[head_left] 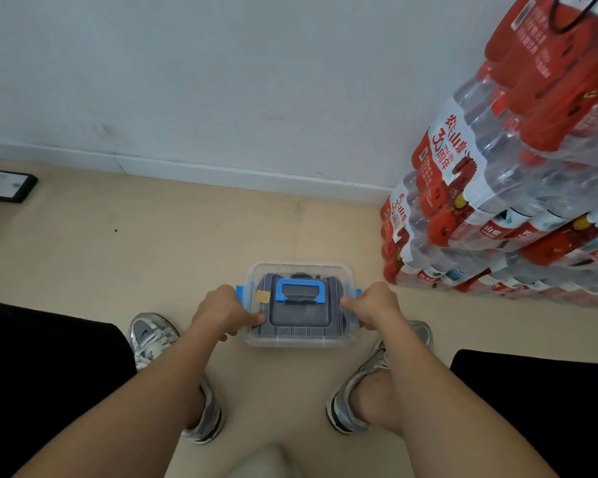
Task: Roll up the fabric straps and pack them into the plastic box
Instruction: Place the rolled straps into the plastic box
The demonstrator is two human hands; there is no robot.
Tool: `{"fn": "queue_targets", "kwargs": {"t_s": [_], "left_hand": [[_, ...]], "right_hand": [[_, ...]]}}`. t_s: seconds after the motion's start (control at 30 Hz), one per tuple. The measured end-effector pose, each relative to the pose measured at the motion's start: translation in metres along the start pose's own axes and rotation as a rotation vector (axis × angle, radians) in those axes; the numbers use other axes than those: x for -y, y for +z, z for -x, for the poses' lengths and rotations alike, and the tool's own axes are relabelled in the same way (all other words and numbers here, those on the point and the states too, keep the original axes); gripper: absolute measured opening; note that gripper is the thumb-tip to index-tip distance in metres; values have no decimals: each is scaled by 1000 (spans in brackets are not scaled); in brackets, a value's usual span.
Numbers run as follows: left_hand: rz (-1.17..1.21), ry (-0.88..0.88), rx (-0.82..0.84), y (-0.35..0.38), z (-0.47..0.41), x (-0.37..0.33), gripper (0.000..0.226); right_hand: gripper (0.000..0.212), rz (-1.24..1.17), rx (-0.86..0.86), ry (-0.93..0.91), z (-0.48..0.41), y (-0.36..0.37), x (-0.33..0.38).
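Left hand [221, 313]: clamped on the left end of the plastic box [299, 341], fingers curled round the side wall, thumb on the lid [299, 331] by the left latch [239, 293].
Right hand [372, 308]: mirror grip on the box's right end, fingers wrapped down the side, thumb beside the right latch [354, 292].
Step (judged): lid on, latches being seated; packing looks all but done.
Doing it well: squeeze both ends together so the lid sits level. Thumbs pin the lid while fingers pull the latches home. Feel for a snap on each side. If one resists, a strap edge is probably caught under the rim: lift and tuck, don't force.
Box: on the floor [152, 236] between the two shoes [152, 334]. Clear, thin-walled, rounded corners; likely to flex under a hard squeeze.
Lid: transparent, ribbed grid moulding; small yellow sticker [263, 296] just left of the handle.
Blue handle [301, 291]: rigid plastic loop, folded flat at lid centre.
Fabric straps [334, 286]: dark mass inside the box, seen through the lid. Judged soft and springy; whether rolled cannot be told.
Floor: beige, smooth, matt, under and around the box.
Bottle packs [497, 201]: stacked beyond and right of the box, well apart from it. Shrink-wrapped clear bottles, red labels.
Wall [221, 81]: behind the box, pale, plain, white skirting at its foot.
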State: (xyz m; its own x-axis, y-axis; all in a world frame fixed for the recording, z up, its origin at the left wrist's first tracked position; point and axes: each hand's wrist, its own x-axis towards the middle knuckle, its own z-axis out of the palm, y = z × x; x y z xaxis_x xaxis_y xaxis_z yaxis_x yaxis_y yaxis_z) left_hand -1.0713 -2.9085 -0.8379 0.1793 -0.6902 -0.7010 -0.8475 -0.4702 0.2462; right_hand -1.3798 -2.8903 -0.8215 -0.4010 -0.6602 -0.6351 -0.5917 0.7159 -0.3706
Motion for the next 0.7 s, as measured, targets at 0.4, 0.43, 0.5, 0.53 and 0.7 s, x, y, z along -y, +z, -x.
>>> {"fn": "queue_targets", "kwargs": {"t_s": [0.4, 0.43, 0.5, 0.53, 0.7], "left_hand": [[-58, 24, 84, -1, -10, -4, 76], [-40, 25, 73, -2, -10, -5, 72], [-24, 23, 48, -3, -8, -5, 69], [-21, 22, 39, -3, -7, -4, 67], [-27, 65, -6, 0, 6, -4, 55]], "right_hand": [[95, -50, 121, 67, -10, -6, 1], [93, -56, 130, 68, -9, -6, 2], [80, -70, 119, 70, -6, -6, 4], [72, -61, 94, 69, -4, -5, 5], [45, 19, -26, 32, 5, 2, 6]]}}
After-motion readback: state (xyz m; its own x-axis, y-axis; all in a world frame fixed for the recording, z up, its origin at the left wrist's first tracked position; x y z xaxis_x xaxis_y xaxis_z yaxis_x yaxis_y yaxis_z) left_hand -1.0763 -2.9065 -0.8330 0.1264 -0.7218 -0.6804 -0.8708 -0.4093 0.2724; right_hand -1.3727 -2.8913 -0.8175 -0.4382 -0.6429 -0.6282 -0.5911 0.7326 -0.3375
